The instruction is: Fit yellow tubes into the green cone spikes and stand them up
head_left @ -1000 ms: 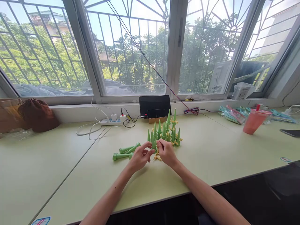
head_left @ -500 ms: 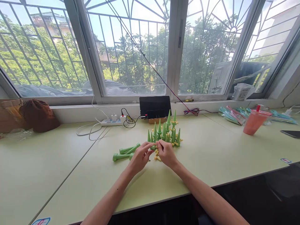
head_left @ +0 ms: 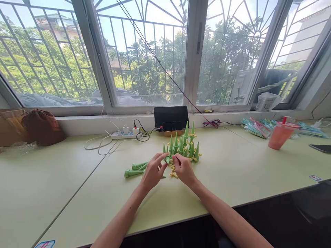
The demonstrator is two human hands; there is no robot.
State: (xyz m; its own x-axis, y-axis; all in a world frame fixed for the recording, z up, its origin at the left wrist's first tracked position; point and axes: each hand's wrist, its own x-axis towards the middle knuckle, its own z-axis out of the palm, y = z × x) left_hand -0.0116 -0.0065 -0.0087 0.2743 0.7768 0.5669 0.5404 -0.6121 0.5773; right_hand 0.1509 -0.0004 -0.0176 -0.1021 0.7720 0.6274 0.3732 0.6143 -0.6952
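Observation:
My left hand has its thumb and fingers closed round a green plant watering spike, whose pointed end faces toward me. Close beside it, my right hand is pinched at the spike's edge; whatever lies between those fingertips is hidden. Small yellow valve pieces lie loose on the table just under the hands. Behind them stand several green watering spikes, points up, some with yellow valves attached. More green spikes lie flat to the left, partly covered by my left hand.
A black tablet leans at the window sill behind the spikes. The white power strip with cables is at the back left, near a brown drawstring bag. On the right are a red cup with a straw and bagged packets.
The spike in my left hand has turned so its tip shows toward me. My left fingers have shifted slightly; my right hand stays nearly in place.

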